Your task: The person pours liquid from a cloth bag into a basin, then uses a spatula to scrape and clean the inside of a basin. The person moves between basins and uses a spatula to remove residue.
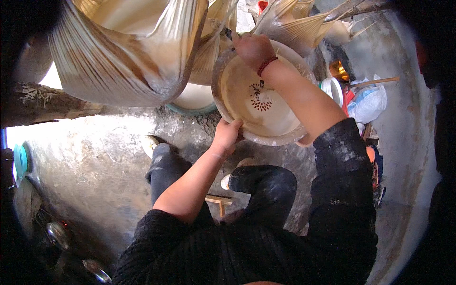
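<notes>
My left hand (228,134) is closed on the near left rim of a wide, pale basin (281,138), thumb over the edge. Brown petal shapes mark the basin's inside, and its wall is coated with pale residue. Over the far rim, my right hand (254,51) is closed around something small and dark; its kind is too hidden to name. Left of the basin hangs a large stained cloth sling (118,71), heavy and sagging. Beneath it stands a teal-rimmed tub (190,112) with whitish contents. Another gathered cloth (289,26) hangs just past the right hand.
A rough log (57,102) runs in from the left. On the right are a white bucket (333,91), a plastic bag (370,102) and a wooden stick (380,81). Between my legs is a wooden stool (220,200). A teal basin (20,161) stands far left.
</notes>
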### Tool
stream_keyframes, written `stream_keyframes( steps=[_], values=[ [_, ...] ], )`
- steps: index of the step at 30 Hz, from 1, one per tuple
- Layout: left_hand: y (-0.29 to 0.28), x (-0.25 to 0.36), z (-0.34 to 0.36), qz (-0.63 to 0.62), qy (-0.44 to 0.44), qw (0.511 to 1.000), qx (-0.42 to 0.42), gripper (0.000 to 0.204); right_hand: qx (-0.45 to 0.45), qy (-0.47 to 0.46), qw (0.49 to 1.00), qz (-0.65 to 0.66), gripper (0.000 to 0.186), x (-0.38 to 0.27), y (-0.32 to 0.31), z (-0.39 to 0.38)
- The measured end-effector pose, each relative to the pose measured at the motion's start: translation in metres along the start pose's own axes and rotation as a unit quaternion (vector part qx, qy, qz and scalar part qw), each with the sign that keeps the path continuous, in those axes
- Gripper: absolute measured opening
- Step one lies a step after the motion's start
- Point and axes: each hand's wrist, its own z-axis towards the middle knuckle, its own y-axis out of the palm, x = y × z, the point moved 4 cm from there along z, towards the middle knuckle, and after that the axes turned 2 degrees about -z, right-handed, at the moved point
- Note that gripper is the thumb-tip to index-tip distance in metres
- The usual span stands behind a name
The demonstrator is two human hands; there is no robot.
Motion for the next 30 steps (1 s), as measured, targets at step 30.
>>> stream_keyframes(
  steps=[30],
  values=[
    [-0.003, 0.005, -0.003, 0.023, -0.029, 0.999, -0.001, 0.031, -0.115, 0.09, 0.986, 0.085, 0.041, -0.025, -0.066, -0.031]
  ],
)
